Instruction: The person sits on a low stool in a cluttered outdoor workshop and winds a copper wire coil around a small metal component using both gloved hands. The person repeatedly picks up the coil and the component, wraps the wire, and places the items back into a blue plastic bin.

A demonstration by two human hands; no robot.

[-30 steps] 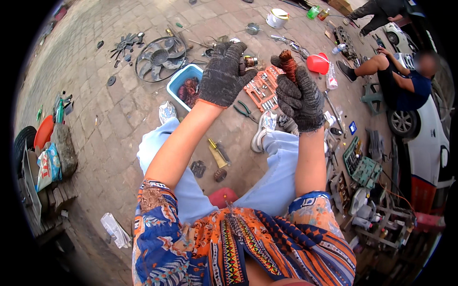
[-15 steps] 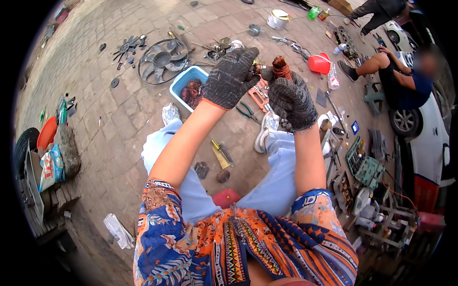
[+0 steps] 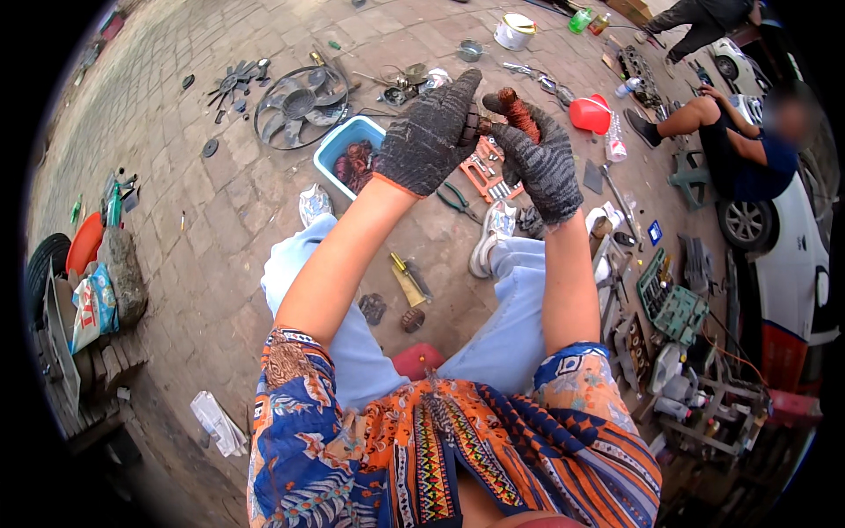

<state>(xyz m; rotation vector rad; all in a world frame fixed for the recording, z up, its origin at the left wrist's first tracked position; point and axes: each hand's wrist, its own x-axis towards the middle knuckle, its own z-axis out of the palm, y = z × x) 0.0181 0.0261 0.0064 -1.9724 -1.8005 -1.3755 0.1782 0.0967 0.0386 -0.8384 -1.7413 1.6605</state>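
Note:
Both hands wear dark grey knitted work gloves and are raised close together in front of me. My right hand [image 3: 544, 163] is closed around a reddish-brown bundle of copper wire [image 3: 519, 114], whose end sticks up past the fingers. My left hand [image 3: 424, 139] has its fingers pressed together, and a small dark metal piece [image 3: 475, 125] shows at its fingertips, between the two hands. What the left palm holds is hidden. Below the left hand stands a light blue tub [image 3: 327, 157] with more tangled copper wire [image 3: 355, 165] in it.
Pliers [image 3: 458, 202] and an orange tool tray [image 3: 482, 172] lie by my right shoe. A yellow-handled chisel-like tool [image 3: 407, 277] is between my feet. Fan [image 3: 299, 107], red bucket [image 3: 590, 114] and green tool case [image 3: 673, 304] surround me. A person [image 3: 748, 150] sits at right.
My right hand has turned and risen slightly, tilting the copper bundle to the left. My left fingers have straightened and reach higher. The hands remain close together.

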